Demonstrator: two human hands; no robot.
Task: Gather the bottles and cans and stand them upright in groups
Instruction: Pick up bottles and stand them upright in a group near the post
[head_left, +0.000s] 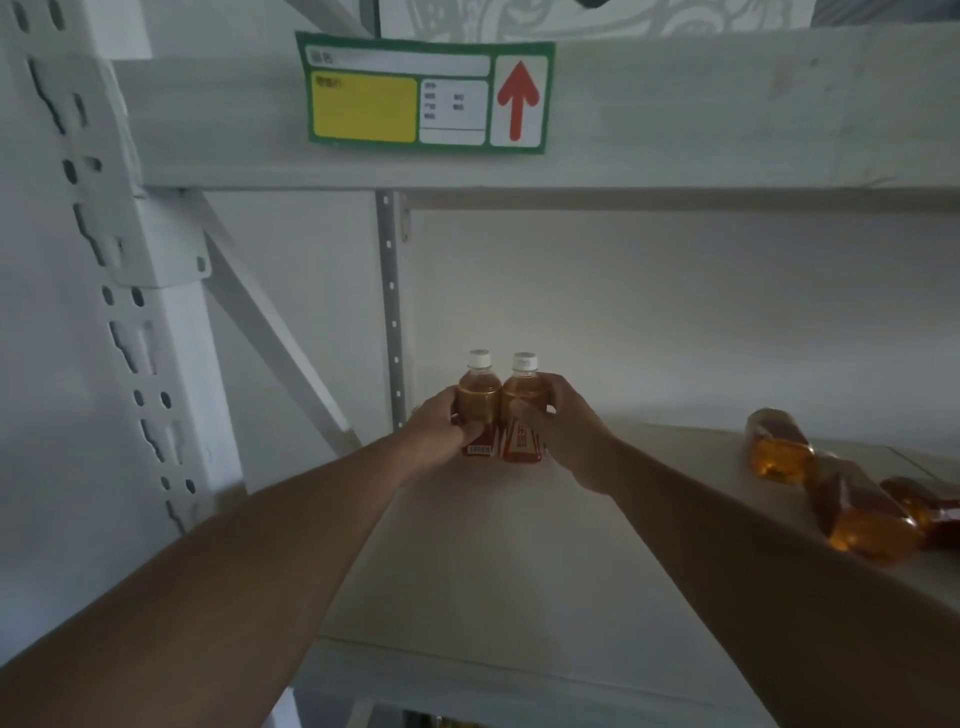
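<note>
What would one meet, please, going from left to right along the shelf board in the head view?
Left hand → left bottle, upright → right bottle, upright → right hand → three bottles lying down on the shelf board.

A single wide-angle view is given from head height, directed forward and slightly downward into a shelf (498, 561) bay. The upper beam (675, 119) is seen close overhead across the top of the frame, and the back wall is met at mid frame. Both forearms are seen entering from the lower corners, converging near the centre.
</note>
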